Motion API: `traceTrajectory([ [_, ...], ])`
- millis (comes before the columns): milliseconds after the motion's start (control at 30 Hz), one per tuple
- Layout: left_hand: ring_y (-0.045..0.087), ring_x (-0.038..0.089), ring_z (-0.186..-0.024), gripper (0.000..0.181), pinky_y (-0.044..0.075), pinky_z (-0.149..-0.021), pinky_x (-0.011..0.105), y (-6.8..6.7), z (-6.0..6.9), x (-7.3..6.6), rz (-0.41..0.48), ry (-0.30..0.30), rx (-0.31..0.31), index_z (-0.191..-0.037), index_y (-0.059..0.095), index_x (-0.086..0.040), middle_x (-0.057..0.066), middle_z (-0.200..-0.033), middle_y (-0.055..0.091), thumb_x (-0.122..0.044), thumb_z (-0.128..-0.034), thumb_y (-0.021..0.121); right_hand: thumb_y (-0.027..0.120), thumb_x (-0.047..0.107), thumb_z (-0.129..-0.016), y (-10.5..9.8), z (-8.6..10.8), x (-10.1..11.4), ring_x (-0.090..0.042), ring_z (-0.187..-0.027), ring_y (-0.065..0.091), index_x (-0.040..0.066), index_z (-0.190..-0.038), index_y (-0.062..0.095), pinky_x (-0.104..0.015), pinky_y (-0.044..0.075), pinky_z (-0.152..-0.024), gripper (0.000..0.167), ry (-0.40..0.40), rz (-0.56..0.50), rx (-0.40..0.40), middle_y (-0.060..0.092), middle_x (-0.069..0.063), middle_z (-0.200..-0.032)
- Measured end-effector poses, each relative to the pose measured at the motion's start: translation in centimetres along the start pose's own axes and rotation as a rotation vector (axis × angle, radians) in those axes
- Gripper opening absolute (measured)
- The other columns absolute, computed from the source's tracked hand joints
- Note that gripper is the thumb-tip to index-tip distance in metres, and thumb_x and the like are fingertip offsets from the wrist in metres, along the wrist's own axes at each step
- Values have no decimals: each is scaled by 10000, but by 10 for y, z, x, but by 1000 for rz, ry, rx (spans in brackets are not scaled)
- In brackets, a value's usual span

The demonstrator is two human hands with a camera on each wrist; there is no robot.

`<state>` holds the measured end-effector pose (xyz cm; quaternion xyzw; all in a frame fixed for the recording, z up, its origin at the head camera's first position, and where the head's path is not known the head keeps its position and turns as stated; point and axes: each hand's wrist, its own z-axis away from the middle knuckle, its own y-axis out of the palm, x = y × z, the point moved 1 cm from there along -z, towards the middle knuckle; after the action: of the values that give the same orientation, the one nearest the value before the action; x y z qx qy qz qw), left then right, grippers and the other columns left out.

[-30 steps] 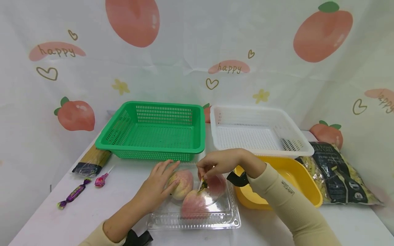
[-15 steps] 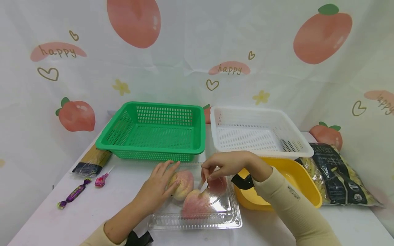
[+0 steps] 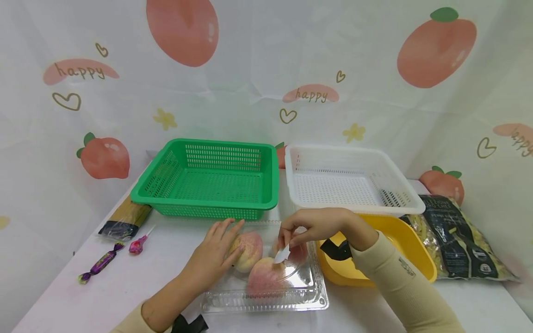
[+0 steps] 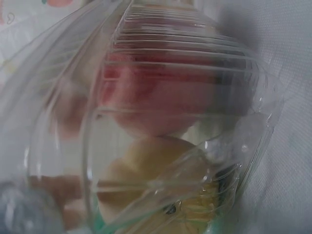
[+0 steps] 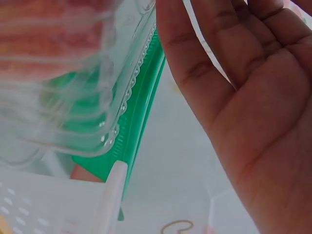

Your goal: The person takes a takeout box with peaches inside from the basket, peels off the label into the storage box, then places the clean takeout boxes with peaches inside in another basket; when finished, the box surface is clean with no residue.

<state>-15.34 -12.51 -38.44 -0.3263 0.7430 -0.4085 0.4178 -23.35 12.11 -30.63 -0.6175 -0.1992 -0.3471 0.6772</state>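
A clear plastic clamshell box [image 3: 308, 303] with several pink-yellow peaches inside sits at the table's front middle. One peach [image 3: 245, 249] lies by my left hand, another peach [image 3: 263, 280] at the front. My left hand [image 3: 213, 258] rests on the box's left side, fingers spread. Over the lid, my right hand [image 3: 318, 227] pinches a small sticker [image 3: 282, 255], its white back showing. Whether its lower edge still touches the lid, I cannot tell. In the left wrist view a red peach [image 4: 151, 97] shows through the ridged wall; the right wrist view shows my right palm [image 5: 268, 112].
Behind the box stand a green basket [image 3: 208, 206] and a white basket [image 3: 354, 206]. A yellow tub [image 3: 426, 263] and a black-labelled pasta bag [image 3: 462, 240] are at right. At left lie a spaghetti pack [image 3: 127, 217], a lollipop [image 3: 136, 245] and a wrapped candy [image 3: 101, 262].
My right hand has moved slightly right and down with the sticker, whose printed face has turned away so its white back shows. My left hand has stayed in place on the box.
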Motion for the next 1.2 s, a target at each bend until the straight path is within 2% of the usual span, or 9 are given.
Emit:
traceTrajectory([
  [200,417,346,-1256,549,492,-888,506,0,2,-1,-4,7,-10,-1389,429,-91,157,-1347,463,-303,-909,590,522,68,-940,4,6,1,-40,-935,591,30,-882,614,-256,522,-840,115,24,-31,-11,669,-56,-1050],
  [300,418,346,-1254,547,488,-898,502,-1,2,-2,-5,5,-5,-1388,430,-86,156,-1347,462,-302,-911,587,524,80,-941,3,11,-1,-51,-925,595,34,-885,614,-267,519,-845,115,21,-31,-32,666,-53,-989],
  [367,422,348,-1252,547,489,-899,499,0,3,-1,-17,-1,-3,-1388,430,-87,156,-1345,463,-307,-912,585,529,88,-939,0,20,-4,-55,-913,595,52,-888,619,-268,511,-846,109,29,-33,-84,664,-42,-958],
  [533,431,335,-1241,555,506,-877,475,0,5,2,-43,-4,-13,-1388,429,-92,145,-1332,468,-306,-905,595,535,53,-931,-15,54,-16,-101,-889,610,58,-904,631,-268,502,-830,99,76,-118,-266,659,-71,-943],
  [600,430,329,-1238,557,511,-867,469,0,5,2,-38,0,-16,-1388,429,-90,146,-1331,469,-301,-902,601,540,48,-928,-17,65,-22,-135,-873,619,41,-916,628,-275,512,-815,89,113,-156,-297,653,-90,-939],
  [733,430,326,-1232,558,509,-872,471,0,6,2,-27,8,-16,-1388,428,-86,153,-1329,468,-297,-901,601,550,78,-929,-13,83,-35,-168,-834,632,23,-943,622,-267,531,-783,91,211,-203,-307,652,-98,-926],
  [867,428,319,-1229,554,508,-873,467,1,4,1,-21,20,-17,-1393,423,-88,151,-1333,463,-303,-910,590,547,77,-931,-10,101,-44,-174,-807,626,-11,-955,614,-254,535,-767,114,271,-240,-324,653,-119,-919],
  [1000,430,317,-1223,551,509,-868,462,2,0,1,-24,41,-31,-1391,426,-85,149,-1328,463,-302,-911,590,556,88,-926,-8,117,-50,-120,-785,613,-30,-957,614,-250,534,-752,135,338,-234,-338,656,-105,-894],
  [1200,422,318,-1230,544,513,-856,466,2,0,1,-22,45,-24,-1391,423,-82,156,-1332,457,-297,-918,580,574,95,-914,2,130,-62,-55,-797,609,-32,-947,628,-247,535,-750,141,406,-234,-331,661,-76,-883],
])
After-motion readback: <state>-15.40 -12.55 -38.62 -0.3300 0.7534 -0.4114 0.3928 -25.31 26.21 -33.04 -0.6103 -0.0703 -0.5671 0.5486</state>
